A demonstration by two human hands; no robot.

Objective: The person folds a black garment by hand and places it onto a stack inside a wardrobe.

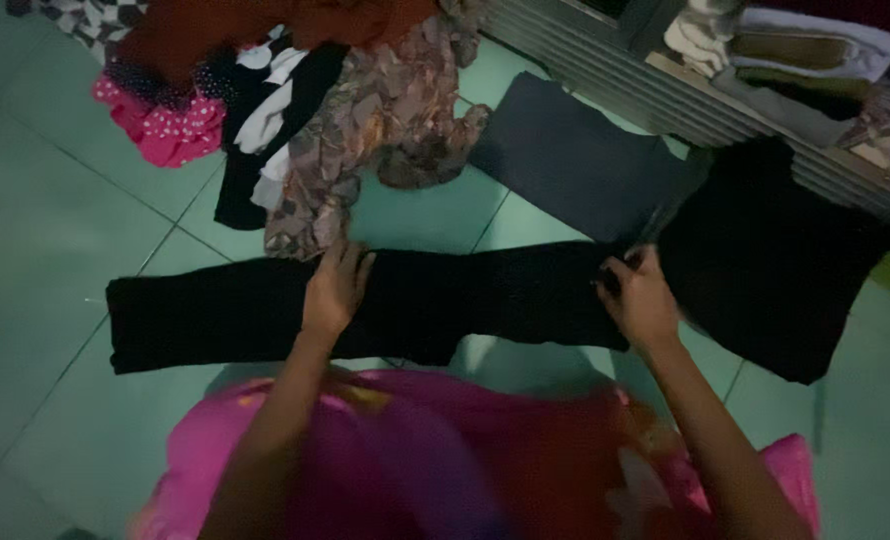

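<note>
On the green tiled floor, a black garment is laid out flat in a long strip in front of the person. Its long axis runs across the view from left to right, almost level, with the squared-off end pointing left and the other end running into a wider black mass of cloth at the right. Whether the strip and that wider mass are one piece cannot be told in the dim light.

The left hand is pressed flat on the strip near its middle, palm down, fingers spread slightly and pointing away from the body, toward the upper edge of the cloth. Nothing is gripped by it; the cloth is simply held down beneath it. The right hand is set on the right end of the strip, where it meets the wider black cloth. Its fingers are curled together at the upper edge there, and the fabric appears to be pinched between them, though the blur leaves this uncertain.

The two hands are kept well apart, with a stretch of the strip lying between them.

Beyond the strip, a folded dark grey cloth is seen flat on the floor, and a heap of mixed clothes is piled to its left, a pink dotted piece among them. A pink garment is worn over the person's lap.
</note>
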